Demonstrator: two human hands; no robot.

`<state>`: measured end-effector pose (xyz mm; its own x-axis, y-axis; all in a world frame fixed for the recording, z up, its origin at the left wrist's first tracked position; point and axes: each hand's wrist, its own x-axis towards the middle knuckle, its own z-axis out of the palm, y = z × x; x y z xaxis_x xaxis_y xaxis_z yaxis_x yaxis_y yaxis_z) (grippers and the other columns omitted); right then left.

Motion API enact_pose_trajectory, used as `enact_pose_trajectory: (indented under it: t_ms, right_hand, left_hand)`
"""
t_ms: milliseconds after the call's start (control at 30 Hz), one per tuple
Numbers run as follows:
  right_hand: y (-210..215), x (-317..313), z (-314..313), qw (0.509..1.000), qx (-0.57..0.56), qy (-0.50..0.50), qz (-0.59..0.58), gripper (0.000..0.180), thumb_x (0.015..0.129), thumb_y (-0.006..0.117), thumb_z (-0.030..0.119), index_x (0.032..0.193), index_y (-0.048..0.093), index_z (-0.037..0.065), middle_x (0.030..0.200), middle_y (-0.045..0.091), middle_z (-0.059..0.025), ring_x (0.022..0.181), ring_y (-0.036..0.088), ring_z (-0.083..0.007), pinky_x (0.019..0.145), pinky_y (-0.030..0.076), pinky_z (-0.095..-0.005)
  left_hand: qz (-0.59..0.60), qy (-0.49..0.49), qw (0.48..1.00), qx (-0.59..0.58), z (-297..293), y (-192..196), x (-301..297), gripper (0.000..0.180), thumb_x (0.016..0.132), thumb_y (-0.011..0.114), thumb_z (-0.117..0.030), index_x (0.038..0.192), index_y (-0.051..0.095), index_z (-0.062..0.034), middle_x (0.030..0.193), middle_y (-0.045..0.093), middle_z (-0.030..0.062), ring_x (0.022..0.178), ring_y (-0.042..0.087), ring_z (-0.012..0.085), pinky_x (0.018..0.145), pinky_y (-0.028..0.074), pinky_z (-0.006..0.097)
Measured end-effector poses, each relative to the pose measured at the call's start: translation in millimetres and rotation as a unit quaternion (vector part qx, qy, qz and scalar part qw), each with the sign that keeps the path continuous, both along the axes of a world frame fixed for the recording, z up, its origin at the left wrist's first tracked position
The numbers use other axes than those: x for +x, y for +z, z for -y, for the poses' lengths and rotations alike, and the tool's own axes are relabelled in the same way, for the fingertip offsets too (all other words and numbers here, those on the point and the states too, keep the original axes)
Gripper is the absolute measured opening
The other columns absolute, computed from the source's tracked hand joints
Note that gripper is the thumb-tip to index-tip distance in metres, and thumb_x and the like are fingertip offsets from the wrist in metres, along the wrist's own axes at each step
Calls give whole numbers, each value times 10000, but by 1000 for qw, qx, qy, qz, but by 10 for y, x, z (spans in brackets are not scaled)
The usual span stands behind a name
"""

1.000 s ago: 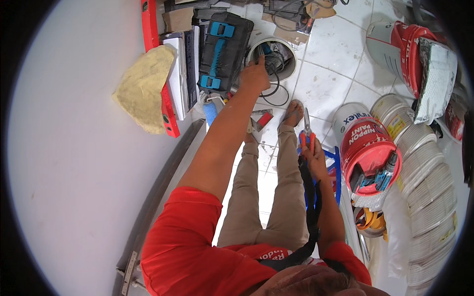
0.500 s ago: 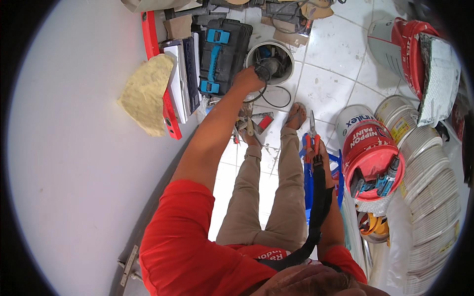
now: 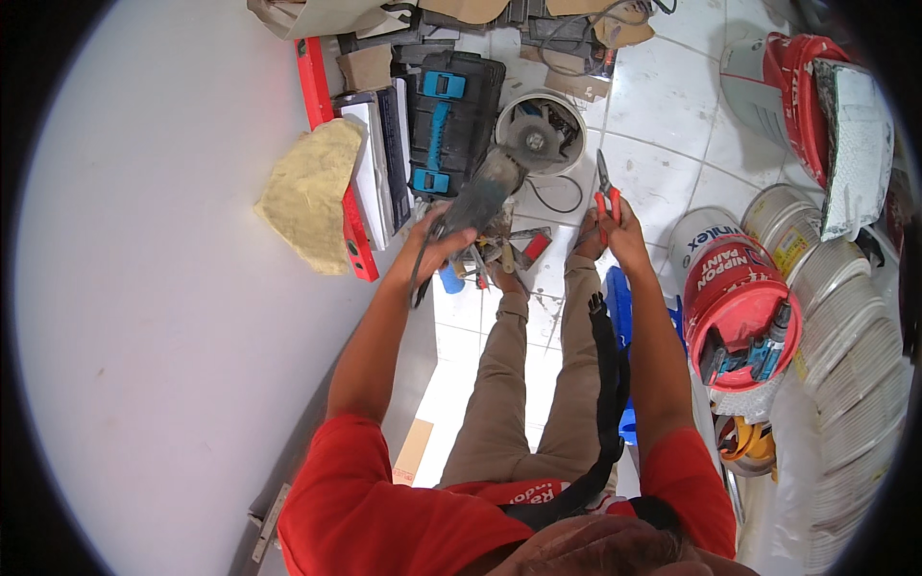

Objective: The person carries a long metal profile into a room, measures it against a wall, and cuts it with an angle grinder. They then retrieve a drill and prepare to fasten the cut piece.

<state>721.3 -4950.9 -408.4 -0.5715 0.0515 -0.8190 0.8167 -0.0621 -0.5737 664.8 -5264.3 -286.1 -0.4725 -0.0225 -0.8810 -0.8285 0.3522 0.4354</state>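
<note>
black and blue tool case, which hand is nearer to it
Left. The left hand grips an angle grinder just below the black and blue tool case. The right hand, holding red-handled pliers, is farther off to the case's right.

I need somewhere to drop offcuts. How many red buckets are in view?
2. One red bucket stands right of the person's right hand, holding tools; another lies tipped at the upper right. More may be hidden.

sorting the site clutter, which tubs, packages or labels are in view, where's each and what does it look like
Paint bucket: right of the right hand, round, red with a white lettered label, tools inside.
Second paint bucket: top right, on its side, red and white.
Tool case: above the left hand, black with blue latches.
Cardboard piece: top centre, brown, small.
</note>
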Motion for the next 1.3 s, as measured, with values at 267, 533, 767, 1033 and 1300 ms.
enact_pose_trajectory:
  t_ms: [267, 533, 767, 1033, 1300]
  right_hand:
    - [-573, -551, 557, 985, 15, 143, 96, 432, 867, 544, 73, 1295, 513, 23, 825, 631, -99, 633, 639, -187, 506, 529, -335]
    - [-392, -376, 726, 991, -16, 32, 126, 481, 930, 563, 360, 1242, 548, -7, 946, 631, -143, 706, 656, -256, 557, 571, -382]
    - [2231, 999, 995, 918, -380, -82, 77, 946, 885, 340, 732, 1378, 365, -74, 1289, 500, -324, 1124, 571, -406, 949, 488, -490]
    - [4090, 2456, 986, 844, -396, -236, -275, 816, 771, 710, 618, 1282, 502, 16, 1133, 629, -135, 1002, 626, -209, 852, 525, -373]
    - [5578, 3608, 861, 829, 74, -374, -410, 792, 596, 892, 402, 1168, 558, -32, 1057, 655, -137, 985, 615, -216, 926, 466, -341]
  left_hand:
    - [37, 228, 952, 202, 356, 855, 1086, 605, 824, 722, -305, 1285, 485, 6, 854, 658, 123, 622, 577, 120, 473, 427, 237]
    - [80, 249, 899, 350, 303, 1520, 1439, 856, 756, 768, -449, 1340, 409, 65, 1153, 607, 188, 662, 605, 135, 443, 433, 207]
    - [14, 82, 922, 378, 364, 2139, 1866, 797, 739, 788, -427, 1299, 449, 28, 1068, 628, 153, 847, 659, 216, 733, 536, 327]
    - [0, -131, 889, 440, -497, 3088, 2302, 817, 706, 811, -478, 1258, 442, -1, 978, 630, 155, 832, 645, 239, 726, 522, 333]
    - [-41, -366, 782, 502, -1218, 3984, 2886, 1049, 634, 866, -495, 1382, 342, 20, 1236, 543, 107, 1098, 567, 215, 938, 463, 356]
